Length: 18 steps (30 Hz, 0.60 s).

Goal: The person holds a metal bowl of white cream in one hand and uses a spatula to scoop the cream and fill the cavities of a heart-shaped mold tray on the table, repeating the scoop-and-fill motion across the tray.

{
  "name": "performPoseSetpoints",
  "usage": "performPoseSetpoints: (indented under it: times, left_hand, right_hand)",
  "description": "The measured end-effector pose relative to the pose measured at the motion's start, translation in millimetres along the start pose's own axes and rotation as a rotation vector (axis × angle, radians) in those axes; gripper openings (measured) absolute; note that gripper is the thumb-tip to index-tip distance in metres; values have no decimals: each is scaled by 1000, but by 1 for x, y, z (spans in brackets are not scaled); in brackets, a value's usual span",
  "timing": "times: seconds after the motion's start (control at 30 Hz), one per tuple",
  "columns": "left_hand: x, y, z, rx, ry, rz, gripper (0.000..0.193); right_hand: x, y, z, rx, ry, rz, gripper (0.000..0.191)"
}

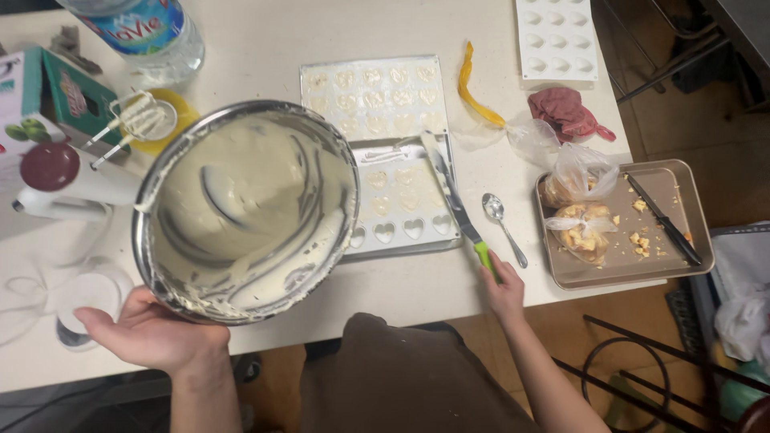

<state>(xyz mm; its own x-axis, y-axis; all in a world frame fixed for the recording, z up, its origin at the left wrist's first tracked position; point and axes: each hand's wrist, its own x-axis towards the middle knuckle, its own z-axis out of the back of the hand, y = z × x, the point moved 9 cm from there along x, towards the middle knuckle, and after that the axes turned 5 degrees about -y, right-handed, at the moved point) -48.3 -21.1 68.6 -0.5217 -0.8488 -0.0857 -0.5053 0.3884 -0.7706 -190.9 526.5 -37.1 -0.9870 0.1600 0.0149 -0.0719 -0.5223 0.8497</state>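
A: What is carried over the tabletop's (pixel 265 40) near edge?

B: A steel bowl (pixel 249 212), smeared with pale batter, is cupped from below by the left hand (pixel 148 333), fingers curled on its rim.

A: And the heart mould (pixel 385 152)?

B: It is laid mid-table, half filled. A spatula (pixel 453 200) is gripped by the right hand (pixel 504 287); levelling seems underway, so a flat, steady scrape is called for

The pale table (pixel 265 32) carries heart moulds (pixel 377 152), a spoon (pixel 503 226), a baking tray (pixel 690 208) and a bottle (pixel 148 36).
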Motion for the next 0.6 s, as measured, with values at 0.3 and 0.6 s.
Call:
performPoseSetpoints:
  times: [0.3,0.6]
  left_hand:
    - [-13,-3,-1,-90,-66,-22,72]
    - [-26,20,-12,-172,-57,33,73]
  right_hand:
    - [-36,-10,16,-49,32,48,46]
    - [-82,-44,79,-148,47,141,46]
